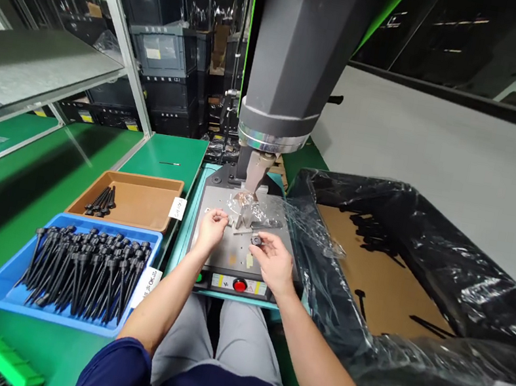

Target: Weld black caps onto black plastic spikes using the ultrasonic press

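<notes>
My left hand [212, 226] rests on the grey metal plate [232, 252] of a press machine, fingers curled near a small metal fixture [243, 212] under the machine's head [289, 59]. My right hand [273, 260] lies on the same plate, its thumb and fingers pinched round a small black part [256, 240]. What the left fingers hold, if anything, is too small to make out.
A blue tray [1, 287] with several long black parts sits at the left, a brown tray [147, 200] with a few more behind it. A big cardboard box lined with black plastic [393, 277] stands at the right. A red button [240, 285] and a green button [199, 278] face me.
</notes>
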Motion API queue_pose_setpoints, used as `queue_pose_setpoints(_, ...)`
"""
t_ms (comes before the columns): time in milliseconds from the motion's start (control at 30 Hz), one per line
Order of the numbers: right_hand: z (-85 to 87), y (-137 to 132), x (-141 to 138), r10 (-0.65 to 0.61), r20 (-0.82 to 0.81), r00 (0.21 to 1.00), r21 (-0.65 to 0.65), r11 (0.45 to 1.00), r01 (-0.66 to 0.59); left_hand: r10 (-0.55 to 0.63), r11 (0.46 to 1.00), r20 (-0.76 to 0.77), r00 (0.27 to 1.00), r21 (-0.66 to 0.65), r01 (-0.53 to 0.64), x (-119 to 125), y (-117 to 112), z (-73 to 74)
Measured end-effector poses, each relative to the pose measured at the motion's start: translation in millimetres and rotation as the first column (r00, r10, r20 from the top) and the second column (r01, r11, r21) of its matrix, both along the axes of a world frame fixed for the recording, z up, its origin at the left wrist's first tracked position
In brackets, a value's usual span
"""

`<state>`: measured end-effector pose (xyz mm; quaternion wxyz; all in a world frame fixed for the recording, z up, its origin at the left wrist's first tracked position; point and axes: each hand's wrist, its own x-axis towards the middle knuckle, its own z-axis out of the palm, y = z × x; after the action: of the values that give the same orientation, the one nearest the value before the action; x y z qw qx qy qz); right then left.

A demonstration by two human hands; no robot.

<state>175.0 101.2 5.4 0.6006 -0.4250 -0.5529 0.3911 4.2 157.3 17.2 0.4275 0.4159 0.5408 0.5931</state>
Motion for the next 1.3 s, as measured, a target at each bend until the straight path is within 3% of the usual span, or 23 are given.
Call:
queue_pose_setpoints(100, 10.4, -10.3, 1.5, -0.017, 0.065, 0.998, 0.109, 0.994, 0.010, -0.020, 0.996, -0.101, 0.995, 0.083, 0.028, 2.6, -30.4, -0.5)
queue_pose_setpoints(200, 17.0, -17.5, -2.1, 0.002, 0.059, 0.998, 0.170, 0.985, -0.012, -0.241, 0.961, -0.152, 0.958, 0.101, 0.258, 11.9, -61.0, 2.1)
queue_pose_setpoints(333, 18.5, -21.8, -9.4, 0.042, -0.130, 0.991, 0.045, 0.998, -0.037, -0.428, 0.885, -0.260, 0.866, 0.076, 0.460, 21.7, -87.7, 8.2)
queue_pose_setpoints(467, 21.8, -24.5, -10.2, 0.043, -0.216, 0.976, -0.098, 0.993, -0.065, -0.446, 0.888, -0.176, 0.877, 0.038, 0.459, 19.7, -99.1, 12.7)
queue_pose_setpoints(600, 27.0, -31.9, -9.3, 0.191, -0.096, 0.977, -0.155, 0.967, -0.204, -0.481, 0.876, -0.030, 0.876, 0.013, 0.482, 9.6, -105.0, 13.9)
queue_pose_setpoints(767, 22.9, -41.9, -26.2, 0.323, -0.106, 0.940, -0.240, 0.909, -0.340, -0.510, 0.859, -0.077, 0.857, 0.012, 0.513, -3.5, -120.4, 16.6)
queue_pose_setpoints(933, 13.9, -53.9, -51.4, 0.403, -0.178, 0.898, -0.275, 0.855, -0.439, -0.368, 0.928, -0.186, 0.911, -0.015, 0.372, -30.8, -153.4, 22.8)
queue_pose_setpoints(1000, 10.5, -56.6, -55.6, 0.439, -0.175, 0.881, -0.304, 0.827, -0.473, -0.243, 0.967, -0.256, 0.935, 0.007, 0.254, -57.2, -167.9, 26.1)
queue_pose_setpoints(1100, 5.5, -57.0, -53.8, 0.456, -0.170, 0.874, -0.369, 0.793, -0.485, 0.045, 0.999, -0.390, 0.920, 0.040, -0.032, -115.6, -192.3, 32.7)
queue_pose_setpoints(1200, 1.5, -56.7, -48.0, 0.456, -0.154, 0.877, -0.407, 0.779, -0.476, 0.282, 0.946, -0.601, 0.748, 0.042, -0.322, -186.2, -214.1, 41.4)
queue_pose_setpoints(1300, -0.4, -57.7, -44.9, 0.447, -0.157, 0.881, -0.433, 0.770, -0.468, 0.247, 0.859, -0.852, 0.462, -0.028, -0.510, -253.0, -225.2, 49.2)
